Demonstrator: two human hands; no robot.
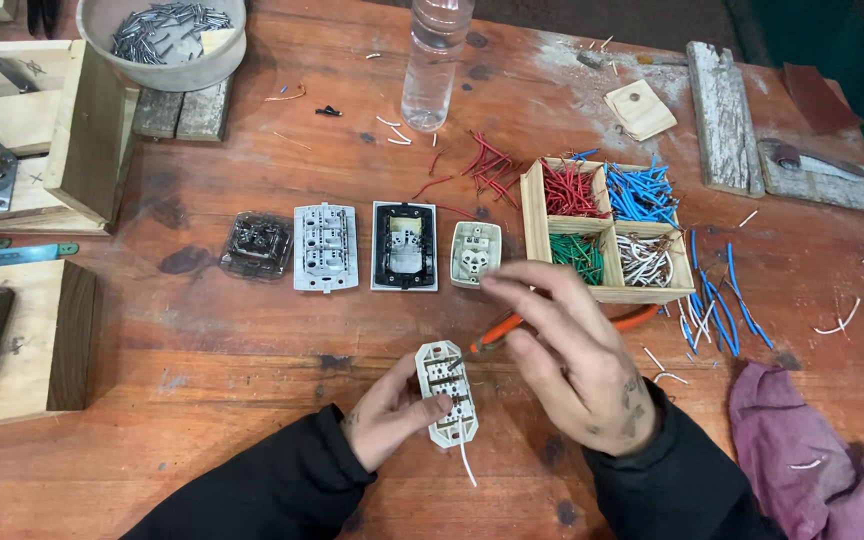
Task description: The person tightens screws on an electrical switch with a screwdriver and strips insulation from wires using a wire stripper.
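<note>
My left hand (384, 412) holds a small white socket insert (447, 392) back side up near the table's front edge; a white wire hangs from its lower end. My right hand (574, 352) grips an orange-handled screwdriver (512, 326), its tip at the insert's upper right corner. Beyond the hands lies a row of parts: a dark clear module (257, 245), a grey switch plate (325, 247), a black-framed plate (404, 246) and a small cream socket (476, 253).
A wooden four-compartment tray (533, 213) holds red, blue, green and white wire pieces; loose red (487, 165) and blue wires (717, 305) lie around it. A plastic bottle (434, 62), a bowl of nails (164, 38), wooden boxes at left, a purple rag (812, 460) at right.
</note>
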